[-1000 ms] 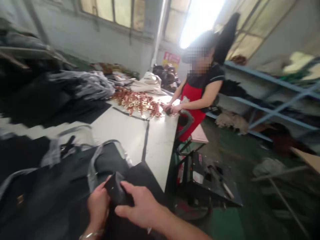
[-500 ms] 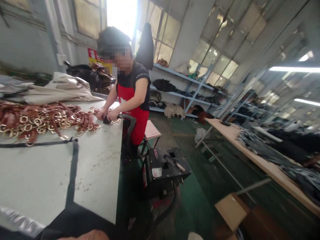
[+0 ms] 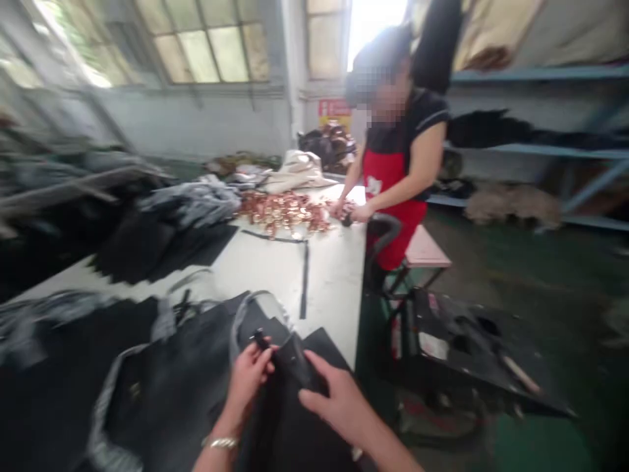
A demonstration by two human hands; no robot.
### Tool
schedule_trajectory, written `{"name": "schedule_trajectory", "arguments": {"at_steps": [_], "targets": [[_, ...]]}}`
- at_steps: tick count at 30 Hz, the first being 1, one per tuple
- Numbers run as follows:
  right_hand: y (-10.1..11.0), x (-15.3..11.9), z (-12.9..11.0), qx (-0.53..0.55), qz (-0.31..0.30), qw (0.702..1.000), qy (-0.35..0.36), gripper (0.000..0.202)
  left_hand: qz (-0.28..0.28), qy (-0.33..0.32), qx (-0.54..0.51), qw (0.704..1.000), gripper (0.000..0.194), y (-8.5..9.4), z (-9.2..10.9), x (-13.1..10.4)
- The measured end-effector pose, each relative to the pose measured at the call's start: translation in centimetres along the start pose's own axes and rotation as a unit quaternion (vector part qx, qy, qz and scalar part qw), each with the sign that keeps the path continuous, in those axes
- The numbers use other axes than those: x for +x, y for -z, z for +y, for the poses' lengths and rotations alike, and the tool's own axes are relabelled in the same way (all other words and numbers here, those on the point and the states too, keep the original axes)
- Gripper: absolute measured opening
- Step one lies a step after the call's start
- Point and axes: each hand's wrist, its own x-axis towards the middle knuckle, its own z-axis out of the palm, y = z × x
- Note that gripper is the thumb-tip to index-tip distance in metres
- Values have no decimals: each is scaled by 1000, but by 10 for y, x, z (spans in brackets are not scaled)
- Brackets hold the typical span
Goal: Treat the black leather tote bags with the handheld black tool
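Note:
My left hand (image 3: 248, 377) is closed, pinching a small dark strap end (image 3: 260, 338) between thumb and fingers. To its right, my right hand (image 3: 337, 396) grips a curved black leather piece (image 3: 295, 360), thumb and fingers on either side of it. Motion blur hides how the two dark pieces join. Beneath both hands lie flat black bags (image 3: 171, 373), which look like leather. A handle in pale grey wrapping (image 3: 236, 324) loops up just behind my left hand.
Across the white table (image 3: 334, 282), a co-worker in a red apron (image 3: 393, 183) handles a pile of brown straps with gold buckles (image 3: 285, 213). More black pieces (image 3: 152, 252) lie at left. A black machine (image 3: 472, 347) stands on the floor at right, near a stool (image 3: 427, 249).
My view has swung left and down. Both my hands, the black bags and the held pieces now show; before, only a bit of one hand showed at the bottom edge.

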Motion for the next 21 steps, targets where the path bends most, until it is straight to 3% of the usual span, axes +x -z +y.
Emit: {"name": "schedule_trajectory", "arguments": {"at_steps": [1, 3, 7, 15, 18, 21], "targets": [[-2, 6, 1, 17, -24, 1000, -6, 66, 7, -14, -4, 1000, 47, 16, -2, -6], [-7, 14, 6, 44, -58, 997, -15, 65, -15, -56, -8, 998, 48, 29, -6, -14], [-16, 16, 8, 60, -86, 994, -16, 64, -58, -98, -7, 993, 38, 19, -7, -22], [-21, 20, 3, 70, -88, 993, -23, 67, -94, -68, -30, 993, 41, 21, 2, -40], [-14, 21, -3, 97, -64, 993, -30, 69, -117, -50, -27, 991, 40, 16, 0, -45], [9, 22, -8, 105, -2, 994, -34, 72, -67, -55, -16, 996, 43, 12, -4, -48]]}}
